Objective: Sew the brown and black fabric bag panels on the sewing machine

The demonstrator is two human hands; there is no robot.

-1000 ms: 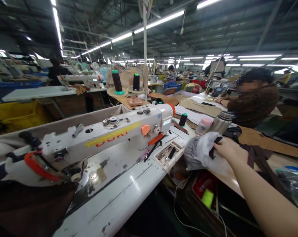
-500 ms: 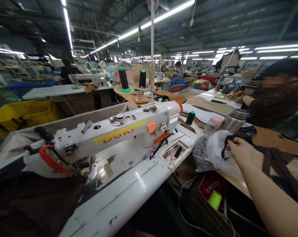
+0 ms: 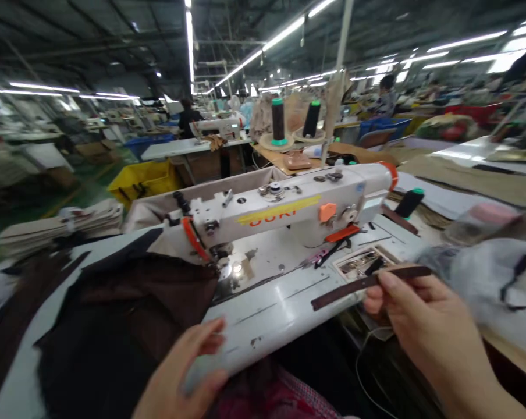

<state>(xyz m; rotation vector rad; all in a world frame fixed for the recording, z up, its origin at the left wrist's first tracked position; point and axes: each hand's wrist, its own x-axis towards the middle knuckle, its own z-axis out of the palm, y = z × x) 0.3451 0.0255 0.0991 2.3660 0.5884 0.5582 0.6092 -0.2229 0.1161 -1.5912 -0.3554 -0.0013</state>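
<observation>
R hand [image 3: 429,320] pinched dk. brown strip [image 3: 344,293] over table [image 3: 274,314] edge, nr. parts tray [image 3: 339,267]; L hand [image 3: 184,369], fingers spread, held nothing. Dk. cloth [image 3: 127,297] lay by sewing m/c [image 3: 306,206] needle end; strip, I saw, was in hand, not yet touching cloth.

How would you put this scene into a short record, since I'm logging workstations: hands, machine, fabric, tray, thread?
Left hand: open, nothing visible in it, near the table's front edge
Right hand: pinching a dark brown strip between thumb and fingers
Machine: white sewing machine with orange parts
Fabric: dark cloth spread at the machine's needle end
Tray: small items inside, partly behind the strip
Thread: two cones standing behind the machine
</observation>
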